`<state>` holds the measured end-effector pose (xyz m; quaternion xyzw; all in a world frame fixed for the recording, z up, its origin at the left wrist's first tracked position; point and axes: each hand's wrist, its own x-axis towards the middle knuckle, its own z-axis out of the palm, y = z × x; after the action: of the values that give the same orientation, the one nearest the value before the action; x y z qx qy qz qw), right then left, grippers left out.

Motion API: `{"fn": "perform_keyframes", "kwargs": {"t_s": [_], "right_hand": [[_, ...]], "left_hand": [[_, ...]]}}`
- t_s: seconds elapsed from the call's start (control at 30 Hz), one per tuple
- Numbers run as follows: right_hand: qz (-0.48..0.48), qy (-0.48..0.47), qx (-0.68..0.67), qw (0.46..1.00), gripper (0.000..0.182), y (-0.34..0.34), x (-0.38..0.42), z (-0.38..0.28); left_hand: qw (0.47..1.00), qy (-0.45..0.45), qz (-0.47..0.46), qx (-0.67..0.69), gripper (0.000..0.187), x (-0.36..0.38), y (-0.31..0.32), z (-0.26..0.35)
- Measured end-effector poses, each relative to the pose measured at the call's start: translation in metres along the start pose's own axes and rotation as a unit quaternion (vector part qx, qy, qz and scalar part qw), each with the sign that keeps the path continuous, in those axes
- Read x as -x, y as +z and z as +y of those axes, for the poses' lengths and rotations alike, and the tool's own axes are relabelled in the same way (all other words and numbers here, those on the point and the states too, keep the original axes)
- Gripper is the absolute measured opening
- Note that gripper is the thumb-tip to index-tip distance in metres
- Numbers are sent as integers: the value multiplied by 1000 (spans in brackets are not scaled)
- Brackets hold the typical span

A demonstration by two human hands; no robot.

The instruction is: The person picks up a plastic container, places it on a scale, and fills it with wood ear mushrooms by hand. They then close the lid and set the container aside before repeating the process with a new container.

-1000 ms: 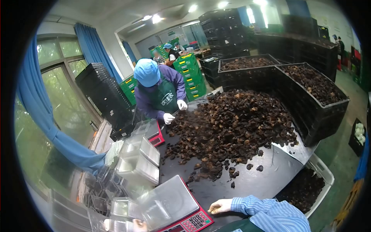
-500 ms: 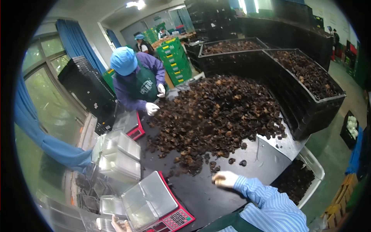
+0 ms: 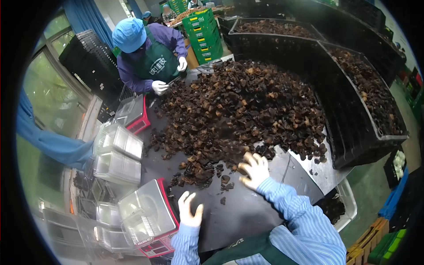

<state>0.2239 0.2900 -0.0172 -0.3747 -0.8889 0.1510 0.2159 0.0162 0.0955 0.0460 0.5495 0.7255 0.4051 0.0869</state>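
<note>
A broad pile of wood ear mushrooms (image 3: pixel 238 106), dark brown to black, covers the dark tabletop (image 3: pixel 225 214). At its near edge my right hand (image 3: pixel 255 171), in a whitish glove, is spread over the closest pieces with its fingers apart. My left hand (image 3: pixel 190 211), gloved too, hovers beside the scale's right edge with thumb and fingers apart, holding nothing. That red-edged scale (image 3: pixel 165 198) carries a clear plastic box (image 3: pixel 143 216) on its platform. A few loose mushroom pieces (image 3: pixel 226 183) lie between my hands.
Stacked clear boxes (image 3: pixel 117 165) stand at left. A co-worker (image 3: pixel 148 57) in white gloves works across the table beside a second scale (image 3: pixel 137 117). Black crates (image 3: pixel 353 101) of mushrooms border the right side, with a white tub (image 3: pixel 349 203) below. Green crates (image 3: pixel 202 37) rise behind.
My left hand has come from the scale's near left side to its right. My right hand has reached forward to the pile and spread its fingers. The view has tilted down.
</note>
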Motion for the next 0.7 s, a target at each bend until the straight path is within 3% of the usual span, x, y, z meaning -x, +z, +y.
{"fn": "perform_keyframes", "kwargs": {"t_s": [0.1, 0.2, 0.23, 0.3, 0.37, 0.43, 0.47, 0.57, 0.63, 0.7], "right_hand": [[-79, -163, -12, 983, 42, -4, 43, -20], [-83, -195, -218, 953, 25, -14, 52, -21], [-31, -198, -201, 959, 22, -27, 42, -17], [53, -143, -214, 965, 25, -27, 22, 11], [91, -30, -85, 992, 39, -45, 0, 25], [79, 89, 71, 990, 51, -28, -12, 44], [22, 104, 75, 991, 63, -14, -13, 55], [-80, -14, -13, 997, 66, -13, 5, 29], [-108, -133, -27, 985, 64, -14, 31, 7], [-197, -204, -45, 958, 56, -12, 61, -7]], "left_hand": [[996, 79, 8, -46, 41, -37, 48, 3], [990, 136, -19, -45, 40, -73, 88, 1], [987, 149, -32, -41, 40, -85, 99, 1], [980, 172, -58, -82, 42, -105, 120, 7], [966, 169, -131, -147, 56, -113, 140, 1], [929, 144, -242, -240, 62, -109, 145, 7], [920, 155, -261, -247, 64, -102, 144, 4], [917, 189, -275, -219, 60, -78, 117, 4], [921, 206, -266, -196, 55, -53, 95, -5], [916, 206, -278, -205, 46, -26, 73, -8]]}}
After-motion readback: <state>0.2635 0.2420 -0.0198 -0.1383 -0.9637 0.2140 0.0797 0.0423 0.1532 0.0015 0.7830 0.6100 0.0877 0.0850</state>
